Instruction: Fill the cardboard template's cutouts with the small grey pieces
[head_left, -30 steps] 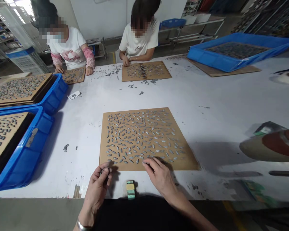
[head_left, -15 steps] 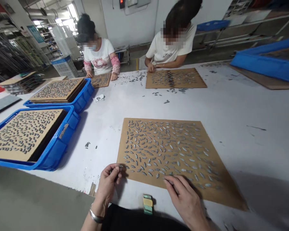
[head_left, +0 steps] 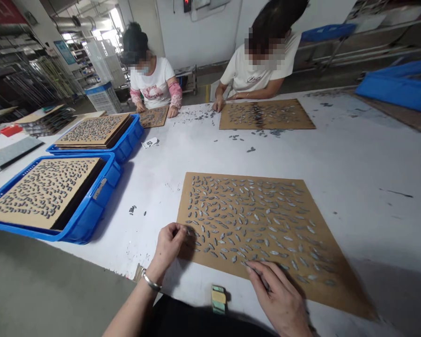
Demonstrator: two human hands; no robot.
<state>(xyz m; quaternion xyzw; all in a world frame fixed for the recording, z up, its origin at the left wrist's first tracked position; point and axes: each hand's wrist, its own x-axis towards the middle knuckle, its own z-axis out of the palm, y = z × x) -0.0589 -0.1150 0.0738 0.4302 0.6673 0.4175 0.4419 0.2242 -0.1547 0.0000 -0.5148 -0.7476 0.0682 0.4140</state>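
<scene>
The left grip (head_left: 168, 241) is over the left edge of a brown board (head_left: 351, 297), thumb and fingers drawn together with a small grey bit at their tips; I cannot tell whether it is pinched. A metal bracelet (head_left: 150, 281) circles the wrist behind it. The right grip (head_left: 279, 292) is at the board's near edge, thumb and forefinger pinching a grey piece (head_left: 244, 263). The board lies flat on the white bench (head_left: 168, 154), under and beyond both grips, with many slim grey pieces (head_left: 235, 259) spread over it, those on the right blurred. Between the grips, nearer the body, sits a small green-and-yellow block (head_left: 218, 299). Left of the left grip are loose dark bits (head_left: 132, 210), then a blue tray (head_left: 80, 229) bearing a piece-covered board. Well beyond both grips, two people (head_left: 152, 89) sit at boards of their own.
</scene>
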